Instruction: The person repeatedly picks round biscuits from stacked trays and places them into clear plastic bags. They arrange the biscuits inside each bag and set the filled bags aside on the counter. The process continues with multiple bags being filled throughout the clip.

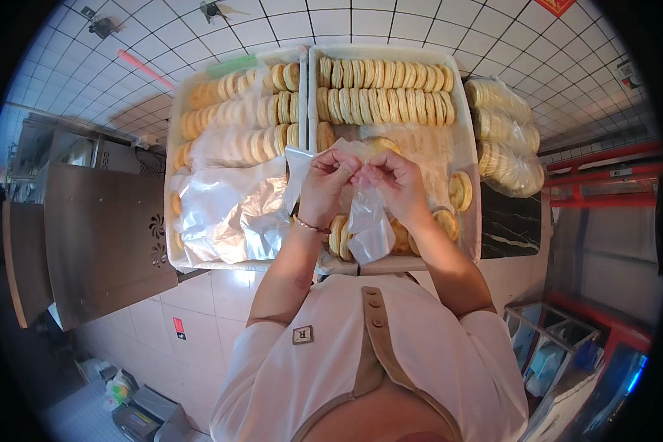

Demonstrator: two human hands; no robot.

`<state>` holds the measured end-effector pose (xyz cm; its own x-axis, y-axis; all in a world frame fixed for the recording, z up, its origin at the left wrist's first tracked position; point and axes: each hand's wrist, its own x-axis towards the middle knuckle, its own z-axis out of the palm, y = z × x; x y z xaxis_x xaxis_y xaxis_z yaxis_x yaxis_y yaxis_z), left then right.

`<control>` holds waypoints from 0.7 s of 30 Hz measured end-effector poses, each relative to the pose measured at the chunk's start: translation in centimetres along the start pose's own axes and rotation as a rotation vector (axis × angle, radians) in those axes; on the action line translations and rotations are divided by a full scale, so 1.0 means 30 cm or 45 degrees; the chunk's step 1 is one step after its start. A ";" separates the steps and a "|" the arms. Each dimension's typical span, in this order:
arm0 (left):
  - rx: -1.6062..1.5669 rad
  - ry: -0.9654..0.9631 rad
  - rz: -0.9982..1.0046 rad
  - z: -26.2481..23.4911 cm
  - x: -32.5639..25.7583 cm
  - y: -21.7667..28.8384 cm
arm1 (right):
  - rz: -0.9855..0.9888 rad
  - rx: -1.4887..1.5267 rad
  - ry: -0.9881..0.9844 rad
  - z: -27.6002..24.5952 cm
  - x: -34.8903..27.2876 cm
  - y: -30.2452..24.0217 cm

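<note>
Both hands meet over the right white tray (470, 151), pinching a clear plastic bag (370, 225). My left hand (324, 180) grips its top edge with thumb and fingers, and my right hand (399, 184) pinches the same edge close beside it. The bag hangs down between them, thin and apparently flat. Rows of round flat pastries (387, 107) stand on edge at the tray's far side. A few loose pastries (460, 190) lie at its right and near sides, partly hidden by my arms and the bag.
The left white tray (171, 158) holds more pastry rows (243, 118), partly covered by a pile of clear plastic bags (232, 214). Bagged pastries (504, 136) are stacked to the right on a dark marbled surface (508, 225). A metal cabinet (103, 236) stands at left, a red-framed rack (604, 184) at right.
</note>
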<state>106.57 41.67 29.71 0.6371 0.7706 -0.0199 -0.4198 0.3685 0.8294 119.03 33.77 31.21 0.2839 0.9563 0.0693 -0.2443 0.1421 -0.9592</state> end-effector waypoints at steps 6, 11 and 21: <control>-0.171 -0.024 -0.104 -0.001 -0.012 -0.021 | 0.039 0.108 0.037 -0.008 -0.009 0.031; -0.479 0.030 -0.153 0.008 -0.019 -0.077 | -0.060 -0.032 0.164 0.000 -0.022 0.072; -0.109 0.115 -0.034 0.040 -0.034 -0.055 | -0.037 0.130 0.347 -0.029 -0.021 0.079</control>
<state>107.40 39.65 29.04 0.5895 0.8023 -0.0944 -0.4597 0.4292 0.7775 119.07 33.30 28.65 0.5272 0.8497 0.0071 -0.3204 0.2065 -0.9245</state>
